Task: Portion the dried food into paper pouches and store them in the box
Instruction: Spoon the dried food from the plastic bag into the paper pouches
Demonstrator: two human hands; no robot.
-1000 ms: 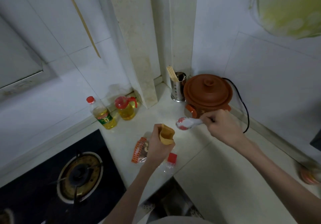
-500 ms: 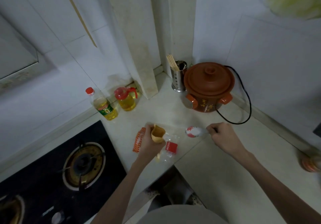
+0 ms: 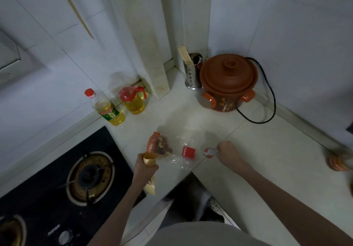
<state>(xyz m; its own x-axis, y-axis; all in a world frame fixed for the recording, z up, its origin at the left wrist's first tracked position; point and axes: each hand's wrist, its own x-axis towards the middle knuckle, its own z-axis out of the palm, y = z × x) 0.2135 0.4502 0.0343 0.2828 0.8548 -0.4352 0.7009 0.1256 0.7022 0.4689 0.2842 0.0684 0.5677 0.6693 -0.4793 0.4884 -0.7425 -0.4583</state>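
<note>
Though beside the hob [image 3: 57,184], oil bottles [image 3: 109,110] and clay pot [image 3: 228,82]

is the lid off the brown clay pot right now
No, the lid sits closed on the brown clay pot at the back of the counter.

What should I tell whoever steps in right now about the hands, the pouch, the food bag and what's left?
Left hand: grip around an open paper pouch, held upright at the counter edge.
Right hand: holds a spoon low over the counter, beside the clear bag.
Clear bag of dried food lies on the counter between the hands.
Done: can't tell how much is in the pouch.
Left: scoop food from the bag into the pouch, then store it. No box in view.
</note>
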